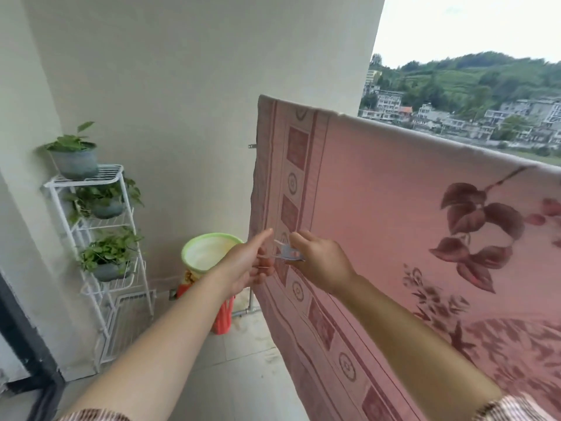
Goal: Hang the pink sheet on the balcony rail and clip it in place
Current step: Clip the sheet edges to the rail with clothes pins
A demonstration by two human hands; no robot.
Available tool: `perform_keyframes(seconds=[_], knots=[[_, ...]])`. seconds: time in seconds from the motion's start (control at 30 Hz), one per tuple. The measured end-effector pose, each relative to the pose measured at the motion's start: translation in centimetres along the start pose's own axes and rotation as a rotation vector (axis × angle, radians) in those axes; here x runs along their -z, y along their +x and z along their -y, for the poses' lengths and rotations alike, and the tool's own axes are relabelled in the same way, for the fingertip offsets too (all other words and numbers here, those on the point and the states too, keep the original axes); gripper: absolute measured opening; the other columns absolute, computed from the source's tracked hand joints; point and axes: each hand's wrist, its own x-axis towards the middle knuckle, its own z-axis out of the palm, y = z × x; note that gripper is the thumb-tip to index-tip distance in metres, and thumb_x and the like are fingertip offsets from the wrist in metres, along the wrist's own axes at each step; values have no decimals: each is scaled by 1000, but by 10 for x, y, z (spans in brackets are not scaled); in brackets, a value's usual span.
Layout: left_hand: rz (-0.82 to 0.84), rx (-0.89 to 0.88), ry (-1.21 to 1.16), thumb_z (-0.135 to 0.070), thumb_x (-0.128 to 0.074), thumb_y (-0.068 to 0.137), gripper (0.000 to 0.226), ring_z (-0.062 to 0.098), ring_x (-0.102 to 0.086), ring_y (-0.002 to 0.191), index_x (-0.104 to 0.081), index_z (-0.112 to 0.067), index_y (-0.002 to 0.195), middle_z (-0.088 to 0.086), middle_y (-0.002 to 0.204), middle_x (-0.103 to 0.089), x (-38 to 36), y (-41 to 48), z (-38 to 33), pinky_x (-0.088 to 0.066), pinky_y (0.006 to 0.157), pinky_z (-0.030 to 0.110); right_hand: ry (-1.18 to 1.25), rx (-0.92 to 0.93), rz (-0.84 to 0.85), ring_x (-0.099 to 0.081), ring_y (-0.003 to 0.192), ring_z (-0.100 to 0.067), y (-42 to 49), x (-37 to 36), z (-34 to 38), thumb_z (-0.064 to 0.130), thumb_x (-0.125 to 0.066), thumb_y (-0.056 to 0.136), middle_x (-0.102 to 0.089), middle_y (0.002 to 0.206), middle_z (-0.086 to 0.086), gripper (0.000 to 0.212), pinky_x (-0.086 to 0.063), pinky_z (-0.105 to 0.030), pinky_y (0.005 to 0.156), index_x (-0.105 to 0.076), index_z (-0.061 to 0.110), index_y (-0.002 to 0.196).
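The pink sheet (379, 189), patterned with dark leaves and a striped border, hangs draped over the balcony rail, which it hides along its top fold. In front of the sheet's left border, my left hand (246, 262) and my right hand (318, 262) meet at chest height. Between them is a pale, translucent clip (287, 253). My right hand pinches one end of it. My left hand's thumb and fingers hold thin clear pieces at the other end. The clip is close to the sheet's left edge; whether it bites the fabric I cannot tell.
A white wire plant stand (100, 238) with three potted plants stands against the left wall. A bucket with a green rim (209, 253) sits over something red on the tiled floor by the wall. A metal pipe (249, 308) runs low behind the sheet.
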Motion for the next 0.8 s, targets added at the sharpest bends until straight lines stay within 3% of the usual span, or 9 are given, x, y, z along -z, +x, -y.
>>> perform_keyframes(seconds=[0.1, 0.17, 0.27, 0.4, 0.6, 0.73, 0.8], knots=[[3, -14, 8, -51, -62, 84, 39, 9, -54, 41, -45, -17, 81, 2, 66, -53, 38, 55, -36, -38, 37, 17, 2, 30, -24, -54, 49, -30, 65, -42, -12, 15, -85, 62, -53, 72, -4, 47, -29, -25, 34, -43, 16, 83], [4, -20, 28, -49, -63, 84, 37, 11, -58, 44, -49, -15, 79, 2, 65, -55, 58, 90, -54, -39, 38, 17, 22, 36, -34, -55, 53, -30, 103, -68, -20, 14, -83, 65, -52, 73, -5, 49, -37, -31, 33, -38, 19, 84], [32, -26, 49, -48, -63, 86, 35, 15, -65, 53, -56, -16, 74, 3, 66, -63, 84, 140, -74, -44, 43, 17, 42, 46, -27, -55, 53, -30, 153, -106, -36, 12, -81, 68, -52, 73, -5, 47, -43, -34, 35, -37, 19, 84], [54, -43, 4, -42, -66, 85, 29, 16, -67, 62, -60, -14, 78, 4, 64, -69, 116, 223, -91, -49, 52, 19, 67, 40, -4, -52, 52, -24, 213, -158, -59, 12, -81, 67, -54, 73, -4, 40, -39, -28, 36, -44, 15, 83], [102, -1, -94, -32, -72, 82, 27, 15, -68, 64, -67, -7, 91, 9, 76, -70, 154, 367, -122, -55, 56, 20, 177, -154, 58, -43, 58, -17, 306, -252, -125, 9, -72, 79, -56, 84, -6, 18, -26, -17, 48, -57, 6, 87], [112, 58, -135, -18, -72, 81, 25, 13, -68, 62, -69, -1, 100, 12, 81, -69, 179, 455, -143, -56, 58, 19, 207, -321, 180, -54, 73, -22, 369, -307, -171, 12, -58, 87, -53, 95, 0, 15, -47, -34, 64, -56, 10, 102], [80, 73, -156, -13, -73, 81, 23, 12, -68, 61, -68, 1, 99, 12, 80, -68, 194, 496, -149, -57, 60, 19, 230, -386, 238, -54, 77, -20, 395, -330, -189, 9, -55, 87, -50, 94, 5, 21, -49, -36, 70, -55, 13, 108]])
